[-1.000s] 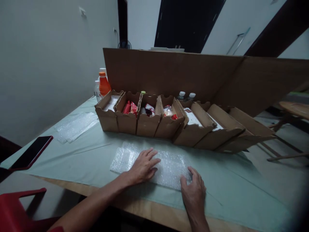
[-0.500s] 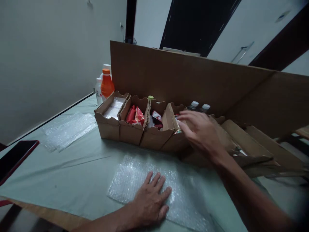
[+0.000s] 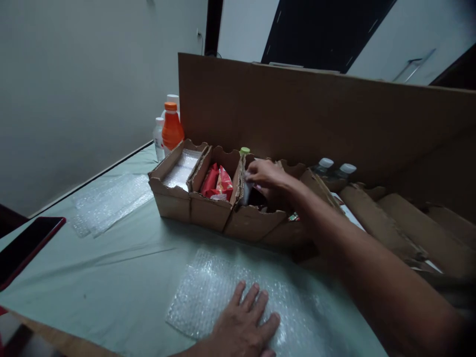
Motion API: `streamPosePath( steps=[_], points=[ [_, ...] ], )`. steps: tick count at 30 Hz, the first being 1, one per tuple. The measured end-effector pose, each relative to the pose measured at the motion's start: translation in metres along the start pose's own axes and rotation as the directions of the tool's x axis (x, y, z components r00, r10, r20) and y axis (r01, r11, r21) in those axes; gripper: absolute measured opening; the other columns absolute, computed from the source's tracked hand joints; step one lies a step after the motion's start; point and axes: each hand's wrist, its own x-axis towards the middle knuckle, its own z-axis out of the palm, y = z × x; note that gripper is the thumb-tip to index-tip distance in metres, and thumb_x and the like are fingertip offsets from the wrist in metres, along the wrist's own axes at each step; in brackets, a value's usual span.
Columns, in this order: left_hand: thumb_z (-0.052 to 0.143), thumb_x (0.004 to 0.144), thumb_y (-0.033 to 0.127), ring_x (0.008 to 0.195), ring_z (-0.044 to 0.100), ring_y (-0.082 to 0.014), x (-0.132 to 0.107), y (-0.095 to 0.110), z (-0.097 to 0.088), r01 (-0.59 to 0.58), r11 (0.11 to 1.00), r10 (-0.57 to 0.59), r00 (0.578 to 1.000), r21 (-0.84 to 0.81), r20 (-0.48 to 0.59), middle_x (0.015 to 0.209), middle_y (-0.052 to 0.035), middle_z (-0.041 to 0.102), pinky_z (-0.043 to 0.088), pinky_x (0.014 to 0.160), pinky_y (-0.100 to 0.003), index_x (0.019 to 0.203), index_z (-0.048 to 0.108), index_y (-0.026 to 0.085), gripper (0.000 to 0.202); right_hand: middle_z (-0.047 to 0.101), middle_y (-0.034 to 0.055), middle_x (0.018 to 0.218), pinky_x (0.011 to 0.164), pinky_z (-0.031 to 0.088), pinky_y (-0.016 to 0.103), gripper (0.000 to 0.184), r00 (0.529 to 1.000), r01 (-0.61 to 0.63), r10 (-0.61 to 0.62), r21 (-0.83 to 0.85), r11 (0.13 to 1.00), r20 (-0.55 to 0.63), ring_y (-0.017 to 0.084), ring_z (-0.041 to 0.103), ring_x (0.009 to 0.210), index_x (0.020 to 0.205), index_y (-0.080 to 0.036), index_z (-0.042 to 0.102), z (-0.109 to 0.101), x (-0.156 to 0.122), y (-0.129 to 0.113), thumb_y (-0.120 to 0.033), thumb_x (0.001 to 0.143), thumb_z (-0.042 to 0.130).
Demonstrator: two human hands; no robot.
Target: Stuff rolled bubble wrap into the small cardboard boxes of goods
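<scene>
My left hand [image 3: 243, 325] lies flat with fingers spread on a sheet of bubble wrap [image 3: 203, 292] at the front of the table. My right hand [image 3: 266, 173] reaches down into the third cardboard box [image 3: 253, 223] from the left, its fingers curled together. Beneath those fingers are a dark packet [image 3: 257, 198] and some pale, clear plastic; what the fingertips grip is hidden. In the neighbouring box [image 3: 206, 210] sit red packets [image 3: 219, 183]. The leftmost box [image 3: 169, 201] holds folded bubble wrap [image 3: 182, 171].
More bubble wrap [image 3: 111, 201] and a phone [image 3: 31, 248] lie on the left. An orange bottle [image 3: 172, 129] and clear bottles stand behind the boxes at the left. Two white-capped bottles [image 3: 345, 171] are at the back right. A tall cardboard panel [image 3: 297, 109] rises behind the row.
My right hand has moved left and down from above the fourth box into the third, its fingers curling. My left hand stays flat on the bubble wrap. The view has shifted slightly.
</scene>
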Motion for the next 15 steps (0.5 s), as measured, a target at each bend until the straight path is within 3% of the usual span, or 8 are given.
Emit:
streamPosePath(
  steps=[3,5,8,10,11,12,13,15],
  points=[
    [0.046,0.099,0.051,0.149,0.03,-0.042,-0.002,0.003,-0.006,0.041,0.996,-0.04,0.999,-0.083,0.017,0.161,-0.0193,0.034,0.02,0.12,-0.065,0.151,0.037,0.021,0.061,0.068,0.0137,0.118,0.097,0.047,0.038,0.017,0.968,-0.022,0.036,0.058,0.998,-0.247,0.024,0.062,0.11,0.096,-0.011,0.07,-0.039,-0.041,0.003,-0.018,0.087,0.057],
    [0.051,0.097,0.049,0.151,0.026,-0.0418,-0.003,0.005,-0.007,0.06,0.987,-0.06,0.998,-0.151,0.005,0.163,-0.0195,0.031,0.017,0.12,-0.066,0.152,0.036,0.022,0.064,0.061,0.0132,0.135,0.099,0.048,0.035,0.016,0.899,0.037,0.034,0.154,0.987,-0.436,0.023,0.06,0.117,0.1,-0.015,0.067,-0.057,-0.083,0.005,-0.021,0.091,0.056],
    [0.063,0.089,0.044,0.153,0.016,-0.0421,-0.006,0.009,-0.007,0.059,0.947,-0.098,0.989,-0.317,-0.108,0.165,-0.018,0.026,0.01,0.121,-0.068,0.152,0.039,0.023,0.07,0.066,0.0082,0.128,0.09,0.054,0.035,0.005,0.757,0.238,0.02,0.303,0.923,-0.653,0.021,0.066,0.107,0.094,-0.022,0.065,-0.059,-0.156,0.007,-0.024,0.09,0.063],
    [0.069,0.085,0.045,0.153,0.018,-0.0409,-0.008,0.015,-0.011,0.045,0.841,-0.182,0.962,-0.539,-0.204,0.164,-0.0156,0.03,0.009,0.122,-0.065,0.15,0.044,0.024,0.073,0.069,0.0078,0.123,0.093,0.054,0.037,0.008,0.671,0.356,-0.066,0.243,0.902,-0.739,0.021,0.067,0.109,0.095,-0.023,0.062,-0.044,-0.201,0.009,-0.019,0.089,0.065],
    [0.069,0.084,0.048,0.152,0.023,-0.04,-0.008,0.02,-0.015,0.028,0.724,-0.244,0.945,-0.689,-0.218,0.161,-0.0151,0.036,0.013,0.122,-0.063,0.148,0.046,0.025,0.072,0.069,0.0086,0.123,0.096,0.054,0.038,0.012,0.642,0.392,-0.135,0.172,0.904,-0.755,0.022,0.066,0.112,0.097,-0.023,0.061,-0.033,-0.221,0.01,-0.014,0.089,0.065],
    [0.069,0.085,0.054,0.149,0.031,-0.0395,-0.009,0.025,-0.021,0.006,0.545,-0.307,0.932,-0.838,-0.193,0.158,-0.0153,0.042,0.019,0.121,-0.062,0.147,0.047,0.025,0.072,0.068,0.0099,0.124,0.098,0.053,0.039,0.017,0.627,0.419,-0.215,0.091,0.904,-0.749,0.022,0.065,0.116,0.099,-0.022,0.061,-0.021,-0.239,0.011,-0.01,0.088,0.063],
    [0.066,0.084,0.062,0.144,0.039,-0.0396,-0.011,0.032,-0.027,-0.02,0.313,-0.355,0.925,-0.949,-0.137,0.153,-0.0161,0.048,0.026,0.118,-0.061,0.146,0.049,0.025,0.074,0.068,0.0114,0.125,0.099,0.053,0.039,0.021,0.622,0.438,-0.292,0.013,0.899,-0.726,0.022,0.064,0.118,0.101,-0.022,0.061,-0.008,-0.255,0.011,-0.006,0.088,0.061],
    [0.061,0.08,0.076,0.133,0.051,-0.0404,-0.013,0.045,-0.04,-0.088,-0.157,-0.381,0.924,-0.984,-0.022,0.142,-0.0179,0.058,0.039,0.108,-0.059,0.14,0.055,0.023,0.081,0.067,0.0144,0.126,0.096,0.055,0.038,0.023,0.635,0.473,-0.416,-0.097,0.876,-0.651,0.023,0.063,0.121,0.103,-0.02,0.063,0.02,-0.283,0.011,-0.004,0.089,0.056]
  ],
)
